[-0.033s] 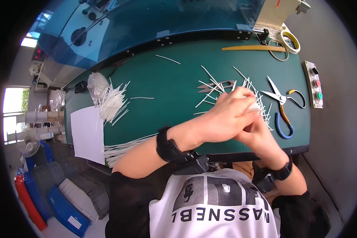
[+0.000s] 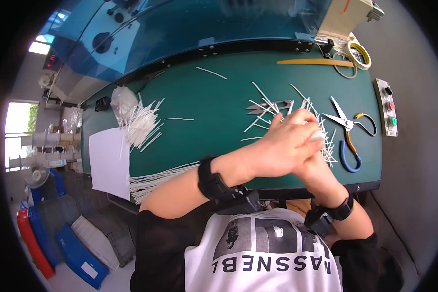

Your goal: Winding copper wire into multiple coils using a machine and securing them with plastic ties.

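Observation:
Both hands meet at the right of the green worktop, over a loose heap of thin white cut strands (image 2: 330, 155). My left hand (image 2: 284, 143) lies over the right one with its fingers curled. A small white piece (image 2: 317, 137) shows at its fingertips; its kind is unclear. Most of my right hand (image 2: 311, 168) is hidden beneath the left, and its fingers seem closed against it. Just beyond the hands lie small thread snips (image 2: 272, 106), partly under strands. To their right rest scissors with blue and yellow handles (image 2: 348, 124).
A bundle of short white strands (image 2: 143, 127) lies by a plastic bag (image 2: 124, 103) at the left. Long strands (image 2: 163, 181) run under my left forearm. A white sheet (image 2: 109, 163), a yellow strip (image 2: 316, 62), a tape roll (image 2: 358, 54) and a button box (image 2: 387, 107) surround the work area.
The whole view has shifted slightly. My right hand has slid further under the left, and both stay together over the strands.

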